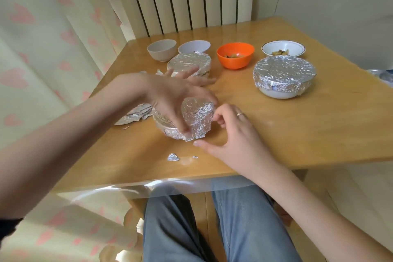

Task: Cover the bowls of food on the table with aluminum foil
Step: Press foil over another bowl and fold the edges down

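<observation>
**Head view: third bowl being wrapped, four bowls uncovered**

Status from the head view:

- In hand: a small foil-wrapped bowl (191, 121) at frame centre on the counter (297, 130). Foil is crumpled over top and sides, with a loose flap at the lower edge.
- Left hand (170, 100) comes in from the left, draped over the bowl's top. Fingertips press the foil down at the near rim, so the grip is a press rather than a clasp; motion blur hides finer detail.
- Right hand (234, 134), ring on one finger, sits just right of the bowl. Curled fingers pinch the foil at the side and the thumb is at the bottom flap: a narrow grip on foil.
- Done: a covered bowl (189, 62) upper centre, and a larger covered bowl (284, 76) upper right. Both look fully sealed.
- Left, along the back row: beige bowl (162, 50), white bowl (194, 46) (partly hidden, contents unclear), orange bowl (235, 55) with food, patterned bowl (282, 48) with food. All open. Can't tell if the beige one holds anything.
- Scrap: a torn foil piece (136, 114) left of the working bowl, a small foil crumb (173, 157) near the front edge.

Judgement: roughly a third to halfway through. Current bowl is nearly closed and only needs its bottom edge tucked.
</observation>
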`<action>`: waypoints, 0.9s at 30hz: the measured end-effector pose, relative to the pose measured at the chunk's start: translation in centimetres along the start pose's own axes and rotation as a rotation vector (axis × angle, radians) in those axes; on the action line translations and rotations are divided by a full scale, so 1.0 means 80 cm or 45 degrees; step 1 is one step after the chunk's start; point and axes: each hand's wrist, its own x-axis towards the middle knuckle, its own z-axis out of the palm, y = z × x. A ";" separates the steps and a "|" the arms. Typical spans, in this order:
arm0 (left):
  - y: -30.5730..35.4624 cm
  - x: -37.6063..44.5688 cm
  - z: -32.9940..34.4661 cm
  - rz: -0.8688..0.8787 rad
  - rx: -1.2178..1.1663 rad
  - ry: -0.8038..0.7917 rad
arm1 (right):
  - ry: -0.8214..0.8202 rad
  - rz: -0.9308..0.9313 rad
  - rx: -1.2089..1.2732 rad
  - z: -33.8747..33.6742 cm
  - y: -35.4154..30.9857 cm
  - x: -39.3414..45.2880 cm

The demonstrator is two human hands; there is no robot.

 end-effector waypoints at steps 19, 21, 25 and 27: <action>-0.031 0.033 0.024 -0.164 -0.056 -0.152 | 0.051 0.014 0.214 0.002 0.011 0.034; -0.029 0.031 0.023 -0.150 -0.078 -0.144 | 0.015 0.032 0.204 -0.002 0.010 0.041; -0.018 0.023 0.018 -0.063 -0.082 -0.113 | -0.084 0.028 0.013 -0.022 0.005 0.060; -0.010 0.018 0.014 -0.019 -0.128 -0.127 | -0.097 0.029 -0.073 -0.027 0.004 0.066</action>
